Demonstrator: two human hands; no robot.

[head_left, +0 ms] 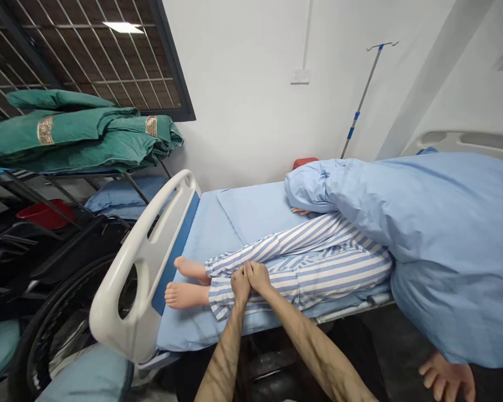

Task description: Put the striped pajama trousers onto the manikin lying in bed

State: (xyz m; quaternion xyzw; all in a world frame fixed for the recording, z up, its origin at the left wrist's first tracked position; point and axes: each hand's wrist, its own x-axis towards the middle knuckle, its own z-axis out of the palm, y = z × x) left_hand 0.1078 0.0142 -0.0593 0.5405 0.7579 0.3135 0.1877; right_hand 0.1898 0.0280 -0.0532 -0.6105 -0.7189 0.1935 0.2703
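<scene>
On the bed lies a figure that looks like a manikin, wearing blue-and-white striped trousers (pixel 339 273), its bare feet (pixel 188 295) toward the footboard. My left hand (pixel 240 285) and my right hand (pixel 257 276) are side by side and touching at the lower part of the nearer trouser leg. Both are closed, with the fingers curled down and the knuckles up, gripping the striped cloth; the fingertips are hidden. A light blue quilt (pixel 436 206) covers the figure from the hips up. Some fingers (pixel 300 211) show from under its edge.
A white footboard (pixel 140 279) closes the bed's left end. Beyond it stand a wheelchair wheel (pixel 29 335) and folded green quilts (pixel 67 134). An IV pole (pixel 362 100) rises by the wall. At lower right, a hand (pixel 448 377) hangs below the blue quilt.
</scene>
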